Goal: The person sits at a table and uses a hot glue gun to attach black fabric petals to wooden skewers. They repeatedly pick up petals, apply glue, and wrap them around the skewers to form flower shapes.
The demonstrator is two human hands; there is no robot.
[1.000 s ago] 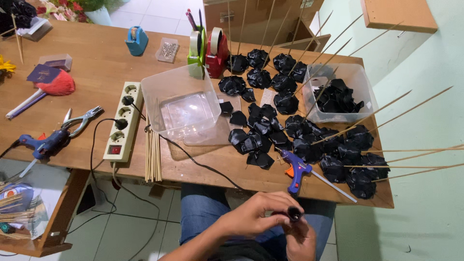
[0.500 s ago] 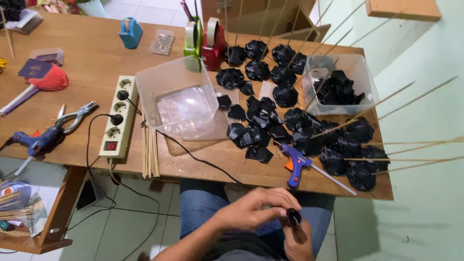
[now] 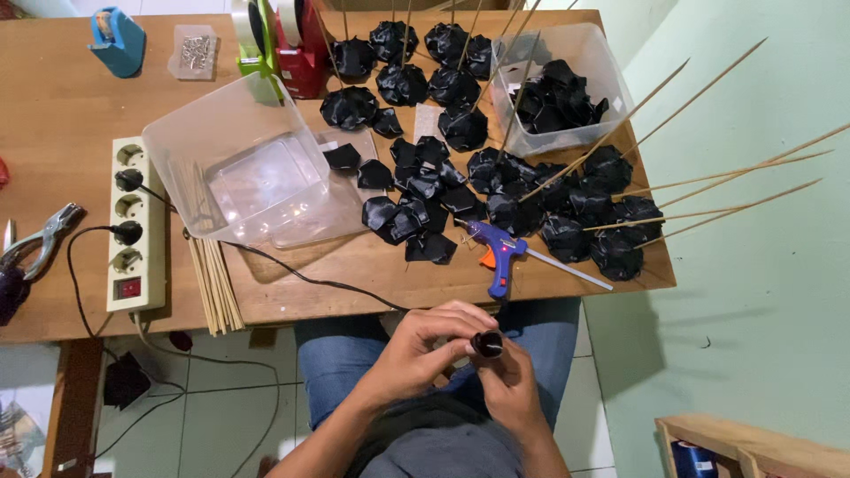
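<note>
View shifted closer, hands (image 3: 460, 358) still pinching black roll (image 3: 486, 343)

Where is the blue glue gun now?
The glue gun lies on the table's front edge, just ahead of both hands, with black flowers behind it.

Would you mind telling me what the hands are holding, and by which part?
Both the left hand and right hand pinch a small black rolled piece by its sides.
</note>
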